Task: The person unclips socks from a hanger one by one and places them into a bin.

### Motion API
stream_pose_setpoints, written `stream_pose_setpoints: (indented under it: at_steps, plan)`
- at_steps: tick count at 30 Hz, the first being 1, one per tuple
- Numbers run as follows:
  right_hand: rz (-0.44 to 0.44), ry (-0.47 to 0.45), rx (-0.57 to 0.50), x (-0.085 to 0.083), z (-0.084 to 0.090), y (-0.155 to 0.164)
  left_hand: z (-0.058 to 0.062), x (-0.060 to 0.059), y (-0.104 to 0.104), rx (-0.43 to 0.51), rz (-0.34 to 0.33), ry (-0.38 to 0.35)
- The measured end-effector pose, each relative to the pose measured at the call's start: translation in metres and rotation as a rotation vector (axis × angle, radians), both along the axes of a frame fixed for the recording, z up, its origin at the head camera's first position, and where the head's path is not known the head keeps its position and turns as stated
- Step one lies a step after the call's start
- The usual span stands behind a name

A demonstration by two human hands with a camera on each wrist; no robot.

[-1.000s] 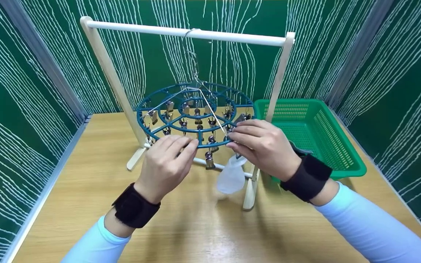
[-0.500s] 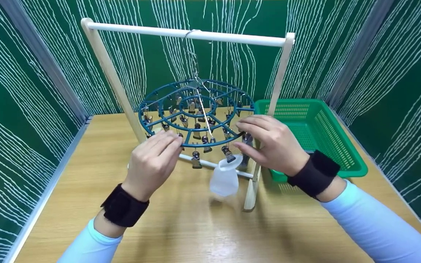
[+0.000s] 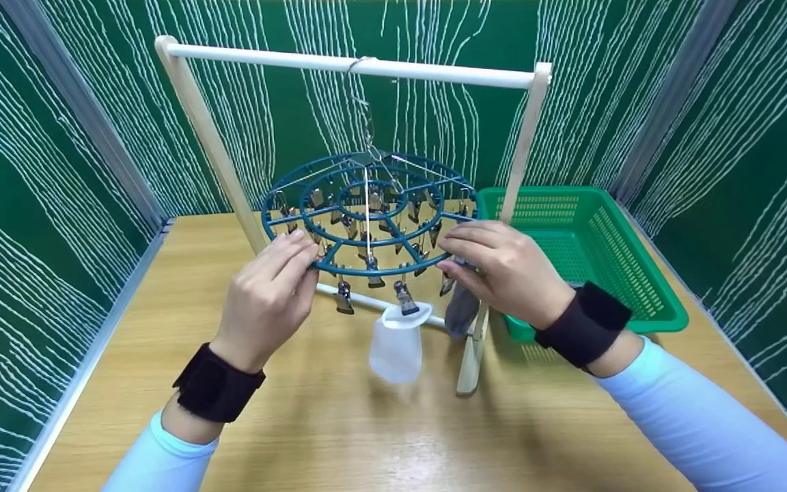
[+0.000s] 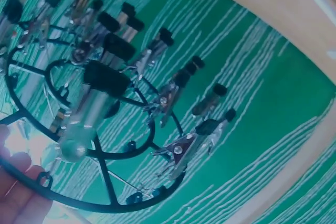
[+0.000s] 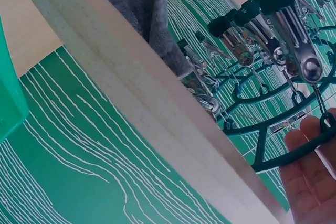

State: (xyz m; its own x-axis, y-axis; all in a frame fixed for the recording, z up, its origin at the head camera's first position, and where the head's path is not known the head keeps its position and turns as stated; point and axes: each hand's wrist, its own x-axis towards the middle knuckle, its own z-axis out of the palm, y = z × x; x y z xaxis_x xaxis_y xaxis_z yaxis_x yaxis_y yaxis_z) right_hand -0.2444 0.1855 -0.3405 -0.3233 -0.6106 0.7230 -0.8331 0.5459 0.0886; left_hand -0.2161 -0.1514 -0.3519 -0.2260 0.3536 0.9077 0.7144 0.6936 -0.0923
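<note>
Round clip hanger point(image 3: 368, 215) hung by its hook from the wooden rack point(image 3: 192, 109), above the table point(image 3: 366, 424). Left hand point(image 3: 267, 301) pinching the near-left rim, right hand point(image 3: 506, 273) gripping the near-right rim. White sock point(image 3: 395, 345) and grey sock point(image 3: 462, 311) clipped along the front edge. Green basket point(image 3: 632, 273) just right of the rack.

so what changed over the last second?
The round clip hanger turned clockwise seen from above: the white sock swung left along the front rim, and a grey sock came out beside the right hand. Left hand shifted left along the rim. Both hands still hold the rim; rack and basket unmoved.
</note>
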Motion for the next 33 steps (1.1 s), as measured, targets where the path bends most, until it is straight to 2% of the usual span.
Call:
stream_pose_setpoints:
  at_steps: [4,10,12,15,18,22,26,29,33]
  plan:
    - [-0.004,0.023,0.005,0.001,-0.002,-0.002,-0.001,0.005,0.004,-0.006,-0.024,-0.013]
    - [-0.013,0.048,-0.001,0.003,-0.002,-0.006,-0.004,0.017,0.022,0.030,-0.107,0.008]
    - [-0.018,0.051,-0.003,0.003,-0.002,-0.007,-0.006,0.022,0.030,0.021,-0.136,-0.022]
    - [-0.026,0.054,-0.008,0.004,-0.001,-0.009,-0.008,0.027,0.041,-0.011,-0.160,-0.133]
    - [-0.029,0.054,-0.009,0.004,-0.001,-0.010,-0.011,0.030,0.051,-0.026,-0.141,-0.311]
    - [-0.029,0.055,-0.010,0.004,-0.003,-0.012,-0.012,0.031,0.060,0.002,-0.119,-0.565]
    - [-0.025,0.055,-0.025,0.004,-0.003,-0.013,-0.011,0.026,0.064,0.037,-0.137,-0.758]
    - [-0.025,0.051,-0.029,0.004,-0.003,-0.013,-0.010,0.021,0.064,0.048,-0.167,-0.855]
    - [-0.034,0.044,-0.023,0.005,-0.004,-0.014,-0.008,0.015,0.064,0.063,-0.217,-0.904]
